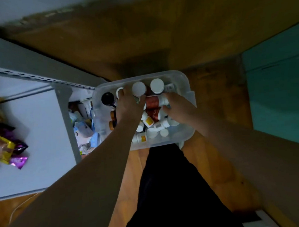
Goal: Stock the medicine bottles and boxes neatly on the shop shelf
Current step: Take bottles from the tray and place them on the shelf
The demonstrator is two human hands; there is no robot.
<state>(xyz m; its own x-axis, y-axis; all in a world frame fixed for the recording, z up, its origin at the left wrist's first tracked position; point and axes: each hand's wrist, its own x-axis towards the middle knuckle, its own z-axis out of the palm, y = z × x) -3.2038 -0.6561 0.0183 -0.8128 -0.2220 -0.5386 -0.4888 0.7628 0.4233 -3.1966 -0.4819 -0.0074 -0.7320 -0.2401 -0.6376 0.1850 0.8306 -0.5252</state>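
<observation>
Wooden floor (pixel 212 99) held a clear bin (pixel 183 78) of medicine bottles (pixel 151 104) beside the shelf (pixel 38 122); left hand (pixel 129 106) and right hand (pixel 178 107) curled over bottles near the bin's far edge, grip unclear; best lift upright ones first.

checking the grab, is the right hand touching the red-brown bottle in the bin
Touching: the head view shows the right hand with fingers on the red-brown bottle lying in the clear bin.

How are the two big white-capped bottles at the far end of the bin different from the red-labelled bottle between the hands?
The white-capped bottles stand upright, showing only their round caps; the red-labelled bottle lies on its side, showing its label. The white-capped bottles are untouched; the red-labelled bottle lies between both hands. All sit in the clear bin.
</observation>
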